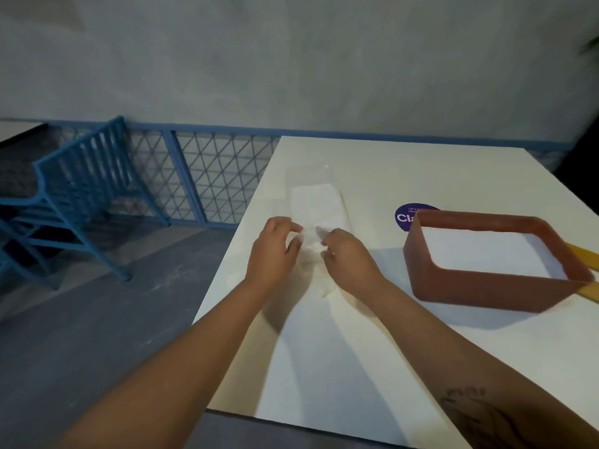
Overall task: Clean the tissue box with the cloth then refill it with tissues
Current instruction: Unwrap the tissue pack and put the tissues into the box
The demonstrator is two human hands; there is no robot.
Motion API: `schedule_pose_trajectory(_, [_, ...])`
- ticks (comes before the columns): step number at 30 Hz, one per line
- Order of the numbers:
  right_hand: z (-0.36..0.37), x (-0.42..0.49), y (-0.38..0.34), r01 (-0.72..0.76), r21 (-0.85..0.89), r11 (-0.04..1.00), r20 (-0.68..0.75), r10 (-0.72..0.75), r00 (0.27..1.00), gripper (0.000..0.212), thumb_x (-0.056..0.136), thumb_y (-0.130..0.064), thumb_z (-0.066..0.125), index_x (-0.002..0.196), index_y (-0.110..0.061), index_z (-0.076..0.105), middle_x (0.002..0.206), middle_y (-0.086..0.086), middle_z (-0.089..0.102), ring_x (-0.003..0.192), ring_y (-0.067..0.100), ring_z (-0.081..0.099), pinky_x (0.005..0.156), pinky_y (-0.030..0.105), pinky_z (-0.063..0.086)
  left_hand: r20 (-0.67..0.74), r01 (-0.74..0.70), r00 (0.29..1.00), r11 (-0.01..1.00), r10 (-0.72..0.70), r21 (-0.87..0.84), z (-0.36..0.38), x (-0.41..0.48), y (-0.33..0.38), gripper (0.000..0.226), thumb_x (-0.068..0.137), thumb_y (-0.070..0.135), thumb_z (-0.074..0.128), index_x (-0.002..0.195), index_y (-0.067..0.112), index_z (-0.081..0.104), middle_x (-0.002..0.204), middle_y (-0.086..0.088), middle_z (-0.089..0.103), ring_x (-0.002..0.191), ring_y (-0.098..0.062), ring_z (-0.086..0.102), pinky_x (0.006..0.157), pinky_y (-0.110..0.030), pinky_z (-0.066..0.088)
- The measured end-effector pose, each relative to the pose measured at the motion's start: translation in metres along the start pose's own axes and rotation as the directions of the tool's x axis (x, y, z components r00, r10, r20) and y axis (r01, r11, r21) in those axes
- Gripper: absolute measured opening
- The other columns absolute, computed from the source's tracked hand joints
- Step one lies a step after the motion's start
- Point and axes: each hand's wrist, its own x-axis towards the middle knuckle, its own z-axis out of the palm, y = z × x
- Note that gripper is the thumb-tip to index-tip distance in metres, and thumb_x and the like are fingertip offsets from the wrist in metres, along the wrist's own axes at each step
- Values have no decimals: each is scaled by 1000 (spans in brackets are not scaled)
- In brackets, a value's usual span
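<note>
On the white desk (372,351), left of the empty red-brown tissue box (486,286), lies a clear-wrapped tissue pack (319,205). Both hands at its near end: left hand (275,251) and right hand (348,254) each pinching the plastic wrapper. Probably opening the pack. Best pulled apart gently along the seam, keeping the stack square for lifting into the box. No cloth clearly in view.

A round purple sticker (409,216) on the white table (405,351), just behind the brown tissue box (486,286) and partly hidden by its far corner, showed white letters "Cla", with smaller unreadable lines above them.
</note>
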Motion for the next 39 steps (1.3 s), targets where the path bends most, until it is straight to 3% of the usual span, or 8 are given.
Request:
schedule_pose_trajectory(6, [9, 13, -4, 43, -223, 974, 53, -32, 998, 41, 95, -12, 46, 136, -11, 46, 136, 11, 49, 129, 24, 41, 96, 28, 39, 16, 43, 999, 973, -41, -228, 1, 13, -4, 18, 94, 19, 51, 106, 12, 61, 116, 0, 57, 98, -18, 59, 82, -27, 45])
schedule_pose_trajectory(12, [13, 16, -10, -52, -341, 939, 102, 92, 991, 24, 96, -12, 43, 107, 0, 60, 107, 21, 60, 97, 35, 58, 71, 33, 38, 70, 148, 989, 954, -134, -262, 2, 7, -15, 46, 86, 14, 63, 128, 20, 45, 128, 9, 42, 93, -9, 53, 84, -25, 45])
schedule_pose_trajectory(20, [26, 35, 11, 153, -440, 885, 175, -82, 981, 34, 77, -24, 67, 109, -15, 63, 115, 3, 63, 106, 21, 59, 89, 30, 45, 77, 197, 980, 930, -182, -310, 2, 5, -23, 45, 86, 10, 61, 127, 20, 45, 132, 4, 46, 78, 2, 53, 76, -21, 43])
schedule_pose_trajectory(23, [31, 36, 12, 208, -566, 798, 202, -111, 973, 23, 80, -22, 57, 101, -15, 63, 107, 1, 65, 99, 21, 61, 87, 34, 47, 121, 235, 971, 910, -206, -342, 2, 3, -24, 56, 80, 11, 68, 128, 23, 43, 131, 7, 46, 81, 1, 54, 76, -22, 44])
schedule_pose_trajectory(30, [30, 40, 9, 209, -492, 845, 137, -162, 977, 16, 78, -19, 64, 93, -15, 62, 93, -1, 68, 86, 19, 63, 77, 28, 45, 161, 202, 974, 927, -157, -317, 6, -2, -28, 73, 73, 6, 73, 134, 23, 37, 136, 6, 41, 98, -15, 52, 81, -22, 40])
schedule_pose_trajectory(33, [27, 35, 8, 200, -474, 858, 52, -199, 979, 28, 56, -17, 82, 80, -14, 68, 76, 0, 70, 68, 19, 67, 66, 25, 49, 156, 184, 977, 942, -144, -281, 7, -2, -28, 77, 72, 7, 75, 136, 23, 34, 136, 6, 40, 109, -18, 50, 84, -21, 39])
schedule_pose_trajectory(37, [24, 30, 6, 235, -339, 911, -9, -253, 968, 27, 63, -8, 77, 89, -10, 69, 87, 5, 72, 80, 22, 69, 73, 23, 49, 154, 167, 979, 959, -134, -230, 10, -2, -27, 83, 72, 11, 76, 139, 23, 29, 141, 5, 35, 103, -11, 48, 88, -26, 42])
schedule_pose_trajectory(39, [22, 24, 2, 310, -268, 912, -102, -347, 932, 26, 53, -11, 77, 77, -14, 66, 73, 0, 70, 64, 18, 68, 62, 22, 55, 136, 153, 983, 966, -126, -209, 13, -1, -26, 83, 73, 10, 73, 141, 22, 27, 143, 1, 34, 111, -20, 51, 94, -30, 45])
